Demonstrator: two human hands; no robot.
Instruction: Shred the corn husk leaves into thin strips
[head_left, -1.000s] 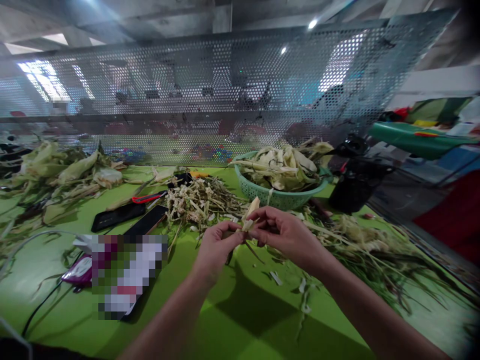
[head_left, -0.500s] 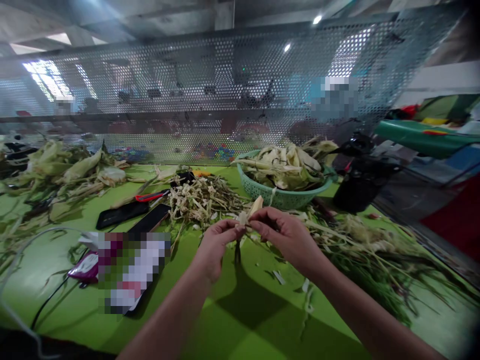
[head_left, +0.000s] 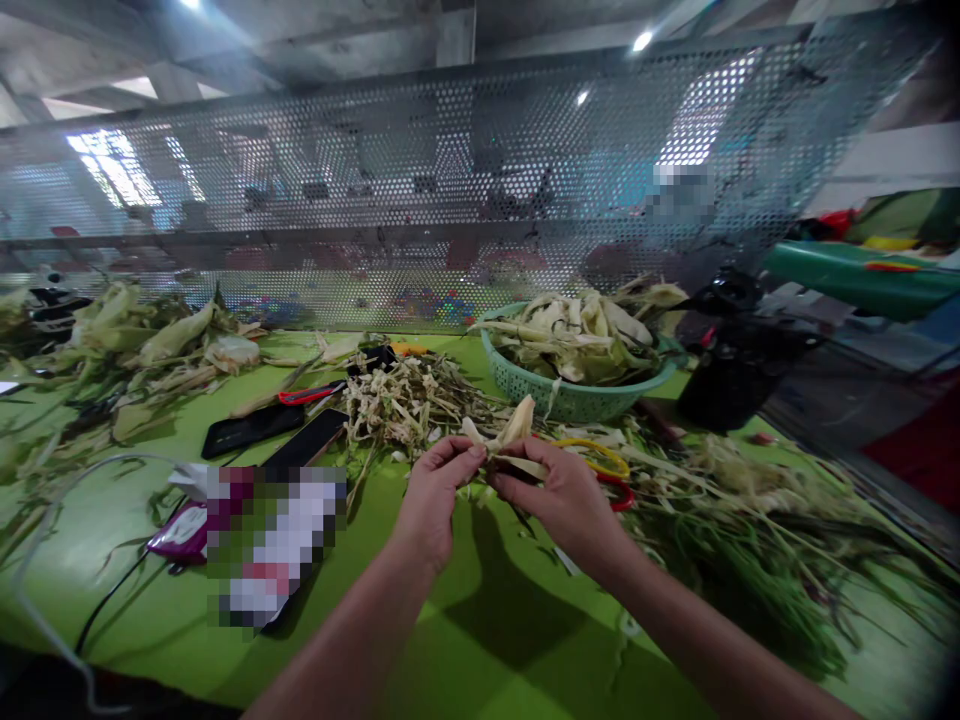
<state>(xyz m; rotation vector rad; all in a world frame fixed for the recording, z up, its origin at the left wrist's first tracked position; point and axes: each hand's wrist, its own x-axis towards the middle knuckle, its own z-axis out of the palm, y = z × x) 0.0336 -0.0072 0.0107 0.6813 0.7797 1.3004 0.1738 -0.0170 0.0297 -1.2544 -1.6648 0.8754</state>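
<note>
Over the table's middle, both my hands pinch a small piece of pale corn husk (head_left: 516, 425), folded with strips sticking up and out. My left hand (head_left: 435, 495) grips its lower left end between thumb and forefinger. My right hand (head_left: 555, 490) closes thumb and fingers on a strip at its right side. Scissors with yellow and red handles (head_left: 609, 458) show behind my right hand; whether they lie on the table or hang from that hand, I cannot tell. A heap of dried husk pieces with stems (head_left: 412, 395) lies just beyond my hands.
A green basket (head_left: 570, 400) of husks stands behind, beside a black container (head_left: 720, 385). Husks (head_left: 157, 340) pile up at the left. A red cutter (head_left: 311, 393), phone (head_left: 304, 440), purple packet (head_left: 180, 532) and white cable (head_left: 30, 600) lie left; green strands (head_left: 742, 570) lie right.
The husk piece has turned, and its strips now spread more openly. The scissors' yellow and red handles have come into view behind my right hand. The view has shifted slightly.
</note>
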